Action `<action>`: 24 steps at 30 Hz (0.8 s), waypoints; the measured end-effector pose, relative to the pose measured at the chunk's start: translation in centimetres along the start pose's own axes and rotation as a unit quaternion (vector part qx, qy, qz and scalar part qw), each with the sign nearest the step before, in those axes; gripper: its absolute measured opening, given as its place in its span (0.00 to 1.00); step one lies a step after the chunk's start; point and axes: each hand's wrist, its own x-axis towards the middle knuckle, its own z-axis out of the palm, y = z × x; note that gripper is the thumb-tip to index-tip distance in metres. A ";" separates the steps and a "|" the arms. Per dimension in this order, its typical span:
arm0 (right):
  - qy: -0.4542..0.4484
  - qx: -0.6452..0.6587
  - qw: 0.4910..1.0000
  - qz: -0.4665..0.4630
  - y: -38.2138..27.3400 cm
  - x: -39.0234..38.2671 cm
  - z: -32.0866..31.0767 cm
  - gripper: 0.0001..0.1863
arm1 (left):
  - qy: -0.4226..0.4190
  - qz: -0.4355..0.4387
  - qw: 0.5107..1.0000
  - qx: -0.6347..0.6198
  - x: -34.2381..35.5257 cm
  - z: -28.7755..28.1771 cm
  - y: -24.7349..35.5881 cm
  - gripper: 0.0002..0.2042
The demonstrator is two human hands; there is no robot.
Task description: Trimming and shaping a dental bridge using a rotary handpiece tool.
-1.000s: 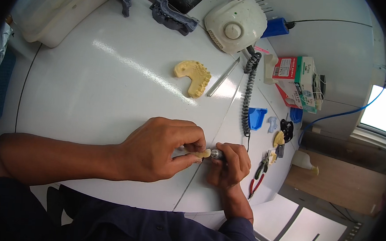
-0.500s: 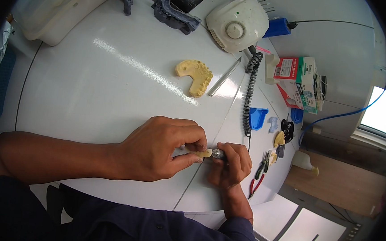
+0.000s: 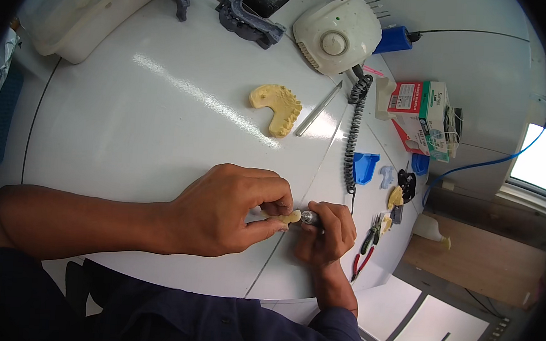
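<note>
Between the thumb and fingers of my left hand [image 3: 229, 212] is a small pale-yellow dental piece [image 3: 292, 217], partly hidden by the fingertips. My right hand [image 3: 330, 233] is closed round a metal rotary handpiece [image 3: 310, 217], whose tip points left at the dental piece. The tip meets or nearly meets the piece; I cannot tell which. Beyond my hands, a yellow plaster dental model [image 3: 278, 107] shaped like an arch lies on the white table [image 3: 162, 131]. A slim metal instrument [image 3: 319, 109] lies to its right.
A white control unit [image 3: 336, 34] stands at the back, with a coiled black cord [image 3: 351, 135] running toward my right hand. Grey arch moulds [image 3: 248, 23] and a clear plastic box [image 3: 94, 12] sit far left. Rightward are a blue tray [image 3: 365, 168], red-handled pliers [image 3: 363, 262] and stacked boxes [image 3: 421, 114].
The dental piece has turned slightly in my left fingertips. My right hand and the handpiece have barely shifted.
</note>
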 end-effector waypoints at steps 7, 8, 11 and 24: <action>-0.008 -0.001 1.000 0.001 -0.2 0.3 -0.1 0.12 | -0.009 -0.014 1.000 0.004 0.0 -0.1 0.2 0.07; -0.009 0.000 1.000 0.000 -0.2 0.4 -0.1 0.12 | -0.007 -0.014 1.000 0.003 -0.1 -0.1 0.2 0.07; -0.011 0.002 1.000 0.002 -0.2 0.4 -0.2 0.12 | -0.008 -0.022 1.000 0.006 0.0 -0.2 0.3 0.07; -0.002 0.005 1.000 0.002 -0.2 0.3 -0.1 0.12 | 0.001 -0.012 1.000 0.003 -0.1 0.0 0.2 0.08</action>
